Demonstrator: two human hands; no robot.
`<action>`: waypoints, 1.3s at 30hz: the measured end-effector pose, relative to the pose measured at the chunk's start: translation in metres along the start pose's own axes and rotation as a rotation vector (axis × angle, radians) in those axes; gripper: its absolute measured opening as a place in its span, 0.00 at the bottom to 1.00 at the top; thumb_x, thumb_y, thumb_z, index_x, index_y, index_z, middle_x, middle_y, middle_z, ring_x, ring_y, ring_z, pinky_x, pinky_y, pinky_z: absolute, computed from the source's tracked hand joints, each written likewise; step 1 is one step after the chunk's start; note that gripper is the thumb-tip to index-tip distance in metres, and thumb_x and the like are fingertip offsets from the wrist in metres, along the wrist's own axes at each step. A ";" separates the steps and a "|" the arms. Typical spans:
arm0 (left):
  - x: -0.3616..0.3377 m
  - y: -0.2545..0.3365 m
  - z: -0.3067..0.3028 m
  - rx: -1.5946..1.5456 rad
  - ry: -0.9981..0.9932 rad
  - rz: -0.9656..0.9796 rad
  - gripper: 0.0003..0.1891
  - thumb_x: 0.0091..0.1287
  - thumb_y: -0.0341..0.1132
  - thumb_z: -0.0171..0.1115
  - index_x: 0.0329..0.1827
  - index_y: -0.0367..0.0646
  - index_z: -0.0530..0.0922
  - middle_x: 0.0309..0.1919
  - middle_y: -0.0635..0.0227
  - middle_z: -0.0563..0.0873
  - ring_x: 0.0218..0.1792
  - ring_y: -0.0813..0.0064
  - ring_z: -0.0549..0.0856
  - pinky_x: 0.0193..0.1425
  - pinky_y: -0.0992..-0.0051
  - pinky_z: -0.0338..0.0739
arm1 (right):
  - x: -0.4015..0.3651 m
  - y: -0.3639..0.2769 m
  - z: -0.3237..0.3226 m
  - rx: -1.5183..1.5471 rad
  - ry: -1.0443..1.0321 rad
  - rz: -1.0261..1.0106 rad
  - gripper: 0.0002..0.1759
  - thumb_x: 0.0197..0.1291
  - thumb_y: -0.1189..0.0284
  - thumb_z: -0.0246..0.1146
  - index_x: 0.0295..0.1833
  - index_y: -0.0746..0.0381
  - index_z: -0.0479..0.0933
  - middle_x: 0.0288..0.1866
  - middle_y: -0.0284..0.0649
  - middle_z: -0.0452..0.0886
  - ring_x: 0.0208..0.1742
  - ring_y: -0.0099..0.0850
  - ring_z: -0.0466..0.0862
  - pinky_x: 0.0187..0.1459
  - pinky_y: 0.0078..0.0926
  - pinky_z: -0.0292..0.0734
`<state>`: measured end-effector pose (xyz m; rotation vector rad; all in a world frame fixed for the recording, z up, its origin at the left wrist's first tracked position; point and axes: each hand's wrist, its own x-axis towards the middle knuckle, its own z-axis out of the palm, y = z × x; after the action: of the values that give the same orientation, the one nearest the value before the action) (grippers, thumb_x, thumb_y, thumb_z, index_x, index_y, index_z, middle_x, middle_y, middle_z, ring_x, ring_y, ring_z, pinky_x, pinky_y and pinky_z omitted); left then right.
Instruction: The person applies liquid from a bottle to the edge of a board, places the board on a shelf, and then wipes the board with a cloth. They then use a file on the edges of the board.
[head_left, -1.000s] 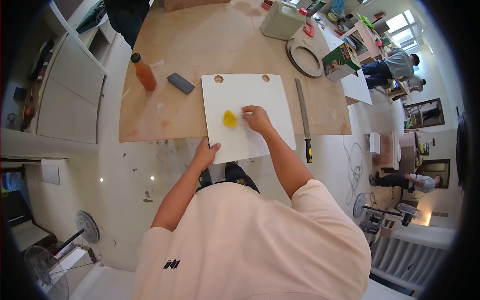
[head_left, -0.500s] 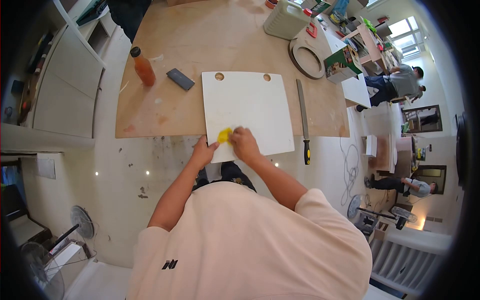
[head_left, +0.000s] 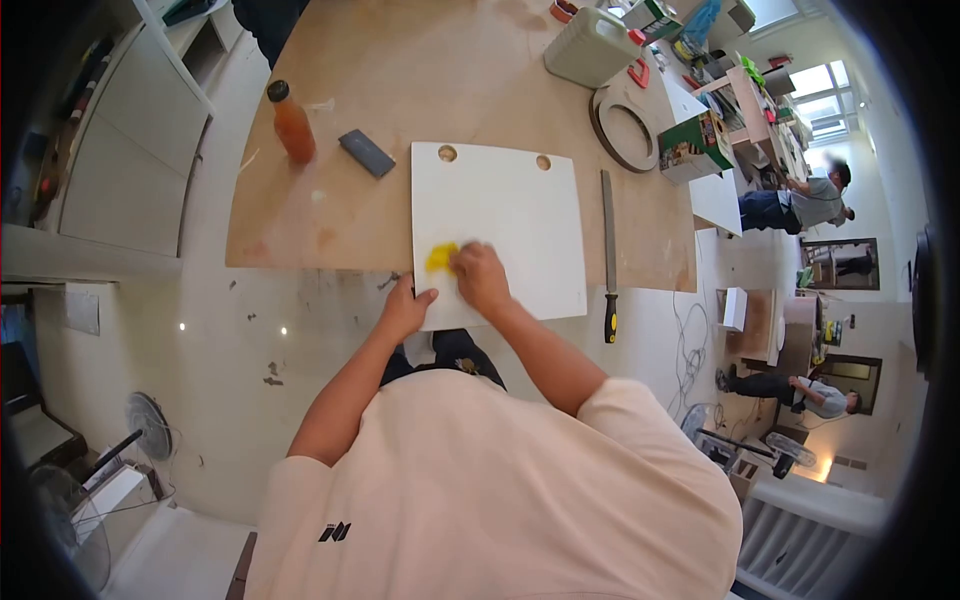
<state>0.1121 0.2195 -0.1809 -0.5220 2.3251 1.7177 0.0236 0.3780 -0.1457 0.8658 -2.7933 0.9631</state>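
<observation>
A white panel point(head_left: 510, 215) with two round holes along its far edge lies on the table, its near end jutting past the table edge toward my body. My left hand point(head_left: 406, 308) grips the panel's near left edge, thumb on top and fingers under it. In my right hand point(head_left: 482, 277) is a yellow cloth point(head_left: 441, 257), pressed on the panel's surface near the left side; it is slightly blurred. To the right of the panel lies a long flat file point(head_left: 608, 240) with a black and yellow handle.
On the brown table point(head_left: 450, 80) stand a bottle of orange liquid point(head_left: 293, 130), a dark grey block point(head_left: 367, 153), a roll of edge banding point(head_left: 598, 120), a jerrycan point(head_left: 590, 50) and a green box point(head_left: 697, 148). Co-workers point(head_left: 820, 198) are at the right. Standing fans point(head_left: 148, 425) are on the floor.
My right hand has shifted slightly left and away from my body across the panel with the yellow cloth. The left hand keeps its grip. The whole view has tilted a little.
</observation>
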 end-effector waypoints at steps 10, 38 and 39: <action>0.001 -0.003 0.002 -0.042 -0.003 0.018 0.22 0.67 0.33 0.67 0.61 0.32 0.75 0.49 0.52 0.88 0.49 0.64 0.88 0.57 0.67 0.79 | 0.014 -0.008 0.003 -0.032 -0.081 0.031 0.04 0.57 0.78 0.64 0.32 0.61 0.84 0.37 0.43 0.80 0.42 0.48 0.78 0.46 0.42 0.77; 0.013 -0.005 0.003 -0.312 -0.006 -0.126 0.24 0.66 0.31 0.68 0.63 0.31 0.74 0.50 0.53 0.87 0.47 0.66 0.86 0.55 0.68 0.79 | 0.015 -0.018 -0.009 -0.053 -0.490 -0.134 0.18 0.64 0.74 0.62 0.59 0.57 0.83 0.49 0.48 0.76 0.48 0.48 0.83 0.49 0.43 0.80; 0.015 -0.005 0.003 -0.300 -0.009 -0.108 0.24 0.66 0.30 0.69 0.63 0.31 0.74 0.50 0.53 0.87 0.48 0.66 0.86 0.55 0.68 0.79 | 0.014 -0.020 -0.008 0.044 -0.453 -0.139 0.14 0.62 0.75 0.65 0.52 0.62 0.85 0.45 0.49 0.77 0.44 0.50 0.82 0.47 0.42 0.78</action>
<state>0.1001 0.2182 -0.1920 -0.6744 2.0014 2.0214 0.0216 0.3629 -0.1254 1.4232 -3.0192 0.9053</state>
